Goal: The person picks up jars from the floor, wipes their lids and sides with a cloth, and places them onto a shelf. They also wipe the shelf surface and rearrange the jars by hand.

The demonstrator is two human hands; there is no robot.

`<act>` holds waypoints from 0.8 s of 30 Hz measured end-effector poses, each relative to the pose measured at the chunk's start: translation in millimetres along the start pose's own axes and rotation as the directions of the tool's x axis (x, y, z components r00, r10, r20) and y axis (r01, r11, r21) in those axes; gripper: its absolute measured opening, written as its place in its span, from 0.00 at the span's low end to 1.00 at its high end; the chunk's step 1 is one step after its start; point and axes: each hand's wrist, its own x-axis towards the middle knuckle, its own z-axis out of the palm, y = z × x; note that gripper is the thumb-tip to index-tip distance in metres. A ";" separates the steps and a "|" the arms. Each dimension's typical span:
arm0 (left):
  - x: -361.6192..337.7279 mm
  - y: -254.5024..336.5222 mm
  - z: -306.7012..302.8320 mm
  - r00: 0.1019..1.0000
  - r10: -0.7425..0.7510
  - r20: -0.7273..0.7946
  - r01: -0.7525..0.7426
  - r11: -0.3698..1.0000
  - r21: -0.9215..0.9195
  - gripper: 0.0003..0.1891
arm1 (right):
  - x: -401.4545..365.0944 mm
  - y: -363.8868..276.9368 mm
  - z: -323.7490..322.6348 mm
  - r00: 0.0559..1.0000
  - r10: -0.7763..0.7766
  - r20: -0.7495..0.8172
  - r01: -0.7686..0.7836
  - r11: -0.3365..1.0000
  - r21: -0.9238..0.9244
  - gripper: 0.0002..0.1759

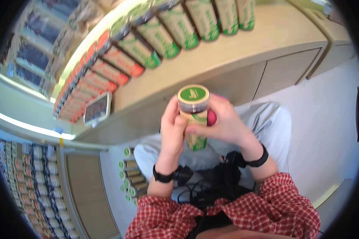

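Observation:
Between my two hands, above my lap, is a canister [196, 117] with a round green-and-cream top, a clear band under it and a kraft-brown label with green print. My left hand [172, 129] is closed around its left side. My right hand [227, 121] grips the right side, with the thumb across the front. A pinkish-red thing [212, 118] shows between my right palm and the canister; most of it is hidden, so I cannot make out its kind. The canister is tilted slightly, its top facing me.
A curved row of green-labelled canisters [183, 30] and orange-labelled canisters [107, 65] stands on the wooden counter [283, 28]. A phone [97, 108] leans at the counter's edge. More canisters [132, 177] stand on the floor at left, near stocked shelves [32, 183].

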 end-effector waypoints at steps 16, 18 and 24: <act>3.8 -63.7 -30.8 0.973 -0.228 -0.027 0.214 0.944 -0.250 0.21 | 50.1 -50.6 -194.9 0.875 0.095 -0.474 -0.190 0.969 -0.156 0.28; 6.9 -61.7 -36.8 0.976 -0.218 -0.026 0.202 0.937 -0.285 0.21 | 92.3 -30.0 -243.4 0.868 0.054 -0.494 -0.289 0.863 -0.413 0.32; 6.9 -72.2 -52.5 0.982 -0.181 0.051 0.188 0.952 -0.240 0.22 | 161.7 28.5 -267.5 0.914 0.343 -0.216 -0.395 0.870 -0.295 0.34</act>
